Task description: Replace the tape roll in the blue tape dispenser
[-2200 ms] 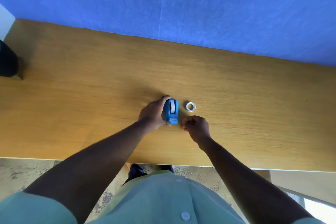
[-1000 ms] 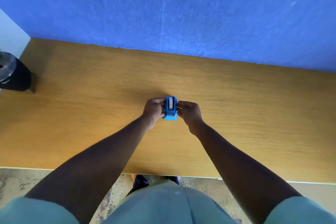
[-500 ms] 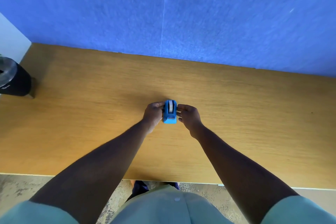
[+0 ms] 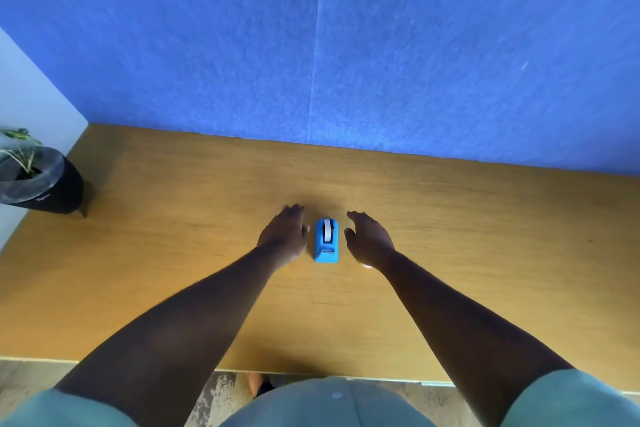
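The blue tape dispenser [image 4: 326, 245] stands on the wooden table [image 4: 173, 253], a white tape roll [image 4: 326, 231] seated in its top. My left hand [image 4: 284, 236] hovers just left of it, fingers spread, not touching it. My right hand [image 4: 369, 239] hovers just right of it, also spread and apart from it. A small white bit [image 4: 366, 266] peeks out under my right wrist; I cannot tell what it is.
A black pot with a green plant [image 4: 38, 184] stands at the table's far left. A blue wall [image 4: 346, 45] rises along the table's back edge. The table's front edge runs just above my green shirt.
Both hands have let go of the dispenser and opened out to its sides. The view has tilted up, showing more wall and the plant.
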The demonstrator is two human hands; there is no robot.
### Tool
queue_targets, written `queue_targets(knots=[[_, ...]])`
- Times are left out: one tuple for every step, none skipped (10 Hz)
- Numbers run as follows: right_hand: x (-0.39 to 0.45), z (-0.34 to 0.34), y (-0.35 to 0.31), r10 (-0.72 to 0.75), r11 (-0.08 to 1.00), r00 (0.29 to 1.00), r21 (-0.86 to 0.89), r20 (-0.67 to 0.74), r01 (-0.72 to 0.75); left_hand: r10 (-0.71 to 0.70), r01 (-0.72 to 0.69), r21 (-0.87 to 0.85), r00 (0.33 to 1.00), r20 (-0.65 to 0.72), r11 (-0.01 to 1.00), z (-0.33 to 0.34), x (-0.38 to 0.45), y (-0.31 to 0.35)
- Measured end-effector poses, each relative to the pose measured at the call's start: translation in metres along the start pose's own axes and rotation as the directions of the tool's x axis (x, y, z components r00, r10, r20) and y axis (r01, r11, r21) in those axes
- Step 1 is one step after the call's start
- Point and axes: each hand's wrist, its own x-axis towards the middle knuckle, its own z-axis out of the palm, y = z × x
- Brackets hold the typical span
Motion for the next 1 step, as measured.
queue_targets(knots=[[0.0054, -0.011, -0.0033, -0.101, 0.985, 0.995, -0.139, 0.002, 0.101, 0.062, -0.059, 0.141, 0.998, -0.013, 0.988, -0.0173, 0.0033, 0.0052]])
